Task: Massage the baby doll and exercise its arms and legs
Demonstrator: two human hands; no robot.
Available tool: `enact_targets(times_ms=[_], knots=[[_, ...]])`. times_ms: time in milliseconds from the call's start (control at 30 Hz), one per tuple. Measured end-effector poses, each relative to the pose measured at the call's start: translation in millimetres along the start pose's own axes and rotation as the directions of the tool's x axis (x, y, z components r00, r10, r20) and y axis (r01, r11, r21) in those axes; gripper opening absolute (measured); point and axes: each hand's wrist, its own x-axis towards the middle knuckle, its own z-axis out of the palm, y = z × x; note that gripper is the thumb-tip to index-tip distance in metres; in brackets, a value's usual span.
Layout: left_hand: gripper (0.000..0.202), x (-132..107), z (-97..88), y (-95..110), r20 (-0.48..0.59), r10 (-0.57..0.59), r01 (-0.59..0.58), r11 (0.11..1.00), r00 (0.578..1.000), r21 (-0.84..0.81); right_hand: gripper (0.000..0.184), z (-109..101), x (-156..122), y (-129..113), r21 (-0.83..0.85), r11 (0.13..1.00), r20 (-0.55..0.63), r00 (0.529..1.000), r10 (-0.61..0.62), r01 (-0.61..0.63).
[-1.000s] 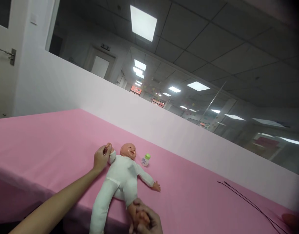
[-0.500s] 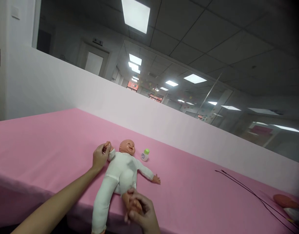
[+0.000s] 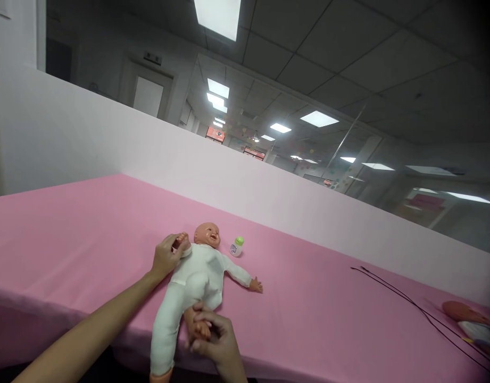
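A baby doll (image 3: 197,266) in a white suit lies on its back on a pink-covered table (image 3: 308,308), head toward the wall. My left hand (image 3: 167,256) is closed around the doll's hand on the left side, beside its head. With my right hand (image 3: 218,338) I grip the doll's bent leg at the foot, near the table's front edge. The doll's other leg (image 3: 165,330) is stretched out over that edge. Its other arm (image 3: 242,275) lies spread to the right. A small clear bottle with a green cap (image 3: 237,246) stands beside the doll's head.
Thin black cables (image 3: 408,306) run across the right side of the table. Near them, at the far right, lies another object with a brown rounded top (image 3: 462,311), partly blurred. A low white wall (image 3: 229,181) with glass above it borders the table's back.
The doll's bent leg has swung left across its body with my right hand. My left hand and the doll's hand have come slightly closer to the head. The view has shifted a little.
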Motion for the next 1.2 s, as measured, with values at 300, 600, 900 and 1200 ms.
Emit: enact_targets(times_ms=[300,600,900,1200], knots=[[0.046,16.7,-9.5,-19.5,-0.255,-0.491,0.482,0.870,0.833,-0.103,0.046,43.4,54.6,-3.2,-0.067,0.996,-0.241,0.968,-0.070,0.055],[0.021,-0.1,-1.7,7.7,-0.051,0.101,-0.103,0.994,0.994,-0.042,0.052,-16.3,-11.8,-14.9,-0.073,0.997,0.071,0.997,0.024,-0.019],[0.015,-2.2,-3.3,4.7,0.126,0.350,-0.356,0.934,0.928,0.024,0.049,-37.1,-42.6,-29.9,-0.231,0.971,0.170,0.980,0.100,-0.059],[0.040,9.6,-0.3,-5.8,-0.139,-0.334,0.316,0.938,0.932,-0.140,0.061,-6.1,41.4,-36.8,-0.035,0.999,-0.332,0.943,-0.030,0.020]])
